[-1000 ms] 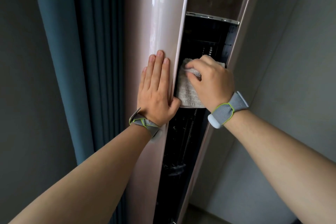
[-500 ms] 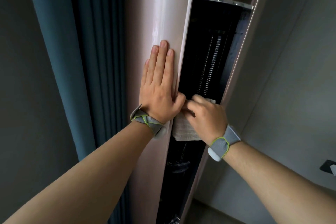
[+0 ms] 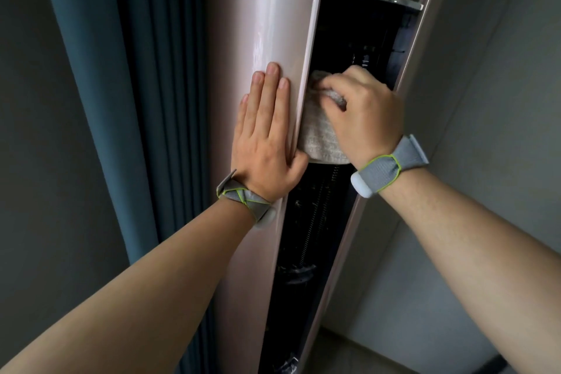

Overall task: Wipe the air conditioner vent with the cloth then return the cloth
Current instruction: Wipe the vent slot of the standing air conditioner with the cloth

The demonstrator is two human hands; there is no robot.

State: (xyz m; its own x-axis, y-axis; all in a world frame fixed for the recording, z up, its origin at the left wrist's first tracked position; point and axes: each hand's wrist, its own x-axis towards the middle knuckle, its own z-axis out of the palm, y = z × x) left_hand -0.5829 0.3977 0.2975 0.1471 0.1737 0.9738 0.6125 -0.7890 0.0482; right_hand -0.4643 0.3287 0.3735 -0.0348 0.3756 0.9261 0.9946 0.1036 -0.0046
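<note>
A tall floor-standing air conditioner (image 3: 267,24) with a glossy pinkish casing fills the middle of the view. Its vent (image 3: 358,33) is a long dark vertical slot with metal fins inside. My right hand (image 3: 364,112) grips a pale grey cloth (image 3: 318,136) and presses it into the vent, about a third of the way down the slot. The cloth's lower edge hangs below my fingers. My left hand (image 3: 267,136) lies flat on the casing just left of the slot, fingers together and pointing up, holding nothing.
A dark teal curtain (image 3: 127,100) hangs in folds left of the unit. Grey walls (image 3: 491,100) close in on the right. A strip of floor (image 3: 364,355) shows at the base. Both wrists wear grey bands with green trim.
My right hand has carried the cloth back up the vent from the lower spot it reached half a second ago. The left hand stays flat on the casing.
</note>
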